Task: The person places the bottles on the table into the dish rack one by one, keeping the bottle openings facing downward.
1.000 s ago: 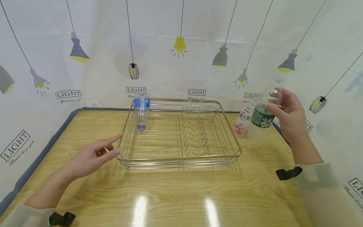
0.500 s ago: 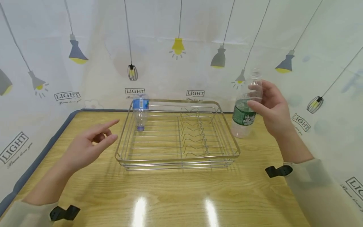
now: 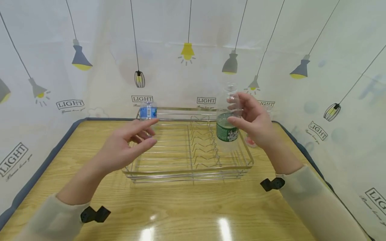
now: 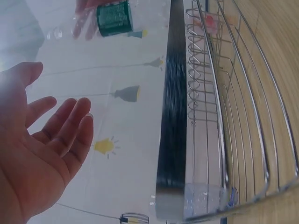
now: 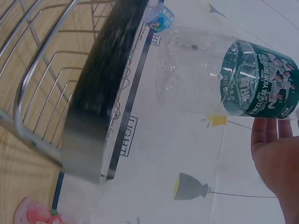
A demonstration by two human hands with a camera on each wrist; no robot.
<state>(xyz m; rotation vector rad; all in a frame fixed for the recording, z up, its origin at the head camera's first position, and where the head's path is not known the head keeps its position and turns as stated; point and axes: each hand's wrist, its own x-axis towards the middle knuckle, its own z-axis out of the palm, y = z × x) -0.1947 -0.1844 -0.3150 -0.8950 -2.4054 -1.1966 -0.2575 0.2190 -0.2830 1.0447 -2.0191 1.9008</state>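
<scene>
My right hand (image 3: 254, 120) grips an uncapped clear plastic bottle with a green label (image 3: 227, 129) above the right part of a metal wire dish rack (image 3: 187, 173). The bottle is upright, mouth up; in the right wrist view the green-label bottle (image 5: 268, 79) has its base towards the rack's rim (image 5: 88, 126). My left hand (image 3: 126, 144) hovers over the rack's left side, fingers relaxed and holding nothing, as the left wrist view of this hand (image 4: 46, 149) confirms. Behind its fingers, a blue-label bottle (image 3: 148, 112) stands upside down in the rack, partly hidden.
A pink-label bottle (image 3: 251, 142) stands on the wooden table (image 3: 181, 207) just right of the rack, mostly hidden by my right hand. Wavy wire dividers (image 3: 205, 147) run along the rack's right half. A printed cloth wall (image 3: 169, 73) closes off the back and sides.
My right hand has carried the green-label bottle leftwards, from beside the pink-label bottle to over the rack. My left hand has moved right, from the rack's left edge to above its left part.
</scene>
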